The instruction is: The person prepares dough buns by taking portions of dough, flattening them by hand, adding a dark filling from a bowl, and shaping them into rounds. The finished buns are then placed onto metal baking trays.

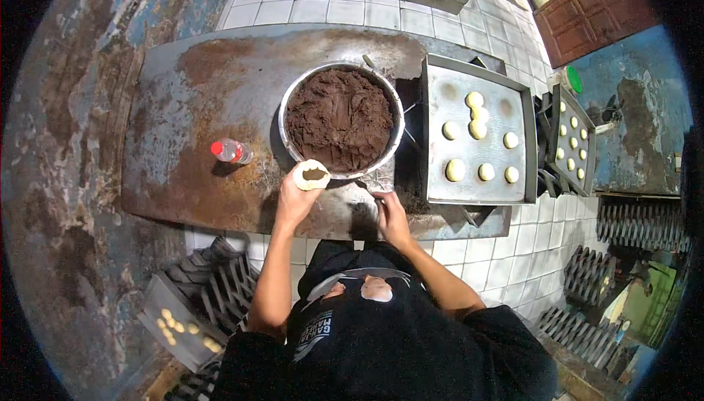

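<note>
My left hand (293, 203) cups a flattened round of pale dough (302, 183) with a patch of dark brown filling (315, 175) in its middle. It is at the near left rim of a large round metal bowl (400, 124). Dark brown, crumbly paste (337, 118) fills the bowl, with a groove down its middle. My right hand (393, 217) is closed on a small, thin metal tool (377, 181) just off the bowl's near right rim; its exact kind is hard to make out.
A metal baking tray (499, 82) with several dough balls (485, 172) stands right of the bowl; another loaded tray (572, 137) lies beyond. A red-capped clear bottle (233, 151) is on the worn metal table (172, 107). At lower left is a further dough tray (192, 346).
</note>
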`<state>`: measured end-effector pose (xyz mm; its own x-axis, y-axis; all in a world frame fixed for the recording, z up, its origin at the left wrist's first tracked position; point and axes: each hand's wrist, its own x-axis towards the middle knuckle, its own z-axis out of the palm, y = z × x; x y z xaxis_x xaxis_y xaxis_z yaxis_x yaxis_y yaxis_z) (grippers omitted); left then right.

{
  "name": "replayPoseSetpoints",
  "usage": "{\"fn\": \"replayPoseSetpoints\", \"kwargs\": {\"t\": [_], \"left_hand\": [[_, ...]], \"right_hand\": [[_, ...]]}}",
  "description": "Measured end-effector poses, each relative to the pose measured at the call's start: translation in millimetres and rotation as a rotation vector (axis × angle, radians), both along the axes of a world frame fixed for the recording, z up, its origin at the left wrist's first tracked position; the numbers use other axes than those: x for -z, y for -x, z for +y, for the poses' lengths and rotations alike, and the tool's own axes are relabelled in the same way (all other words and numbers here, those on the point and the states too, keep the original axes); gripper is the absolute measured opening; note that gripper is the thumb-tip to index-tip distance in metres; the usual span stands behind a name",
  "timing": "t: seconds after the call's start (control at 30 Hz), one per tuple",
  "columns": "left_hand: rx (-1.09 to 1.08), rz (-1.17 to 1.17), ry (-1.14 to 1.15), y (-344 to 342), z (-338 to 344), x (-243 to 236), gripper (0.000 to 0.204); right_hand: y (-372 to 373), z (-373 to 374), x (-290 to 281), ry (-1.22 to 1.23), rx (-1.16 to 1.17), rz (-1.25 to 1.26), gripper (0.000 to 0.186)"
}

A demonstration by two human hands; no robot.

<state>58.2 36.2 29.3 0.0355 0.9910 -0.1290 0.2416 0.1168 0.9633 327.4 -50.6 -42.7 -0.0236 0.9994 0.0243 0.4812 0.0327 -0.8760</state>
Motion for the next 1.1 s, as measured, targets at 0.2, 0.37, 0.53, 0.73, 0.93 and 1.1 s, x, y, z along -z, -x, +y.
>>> {"fn": "replayPoseSetpoints", "kwargs": {"t": [0.2,0.37,0.53,0.73,0.93,1.1], "left_hand": [[0.367,0.078,0.125,1,2,-19,0.039],[0.740,0.158,0.246,-4,14,-38,0.045],[0.791,-0.052,0.172,-10,22,-63,0.055],[0.609,-0.378,0.399,-25,2,-87,0.050],[0.331,-0.526,0.312,-67,-11,-88,0.024],[0.230,-0.617,0.373,-105,-9,-100,0.036]], "right_hand": [[-25,25,10,0.121,-0.276,-0.196,0.068],[31,79,-162,-0.009,-0.539,0.037,0.088],[23,89,-173,0.011,-0.509,0.100,0.043],[5,80,-179,0.303,-0.291,0.448,0.026],[-7,78,-239,-0.227,-0.326,-0.091,0.083],[-46,88,-245,-0.207,-0.494,-0.009,0.050]]}}
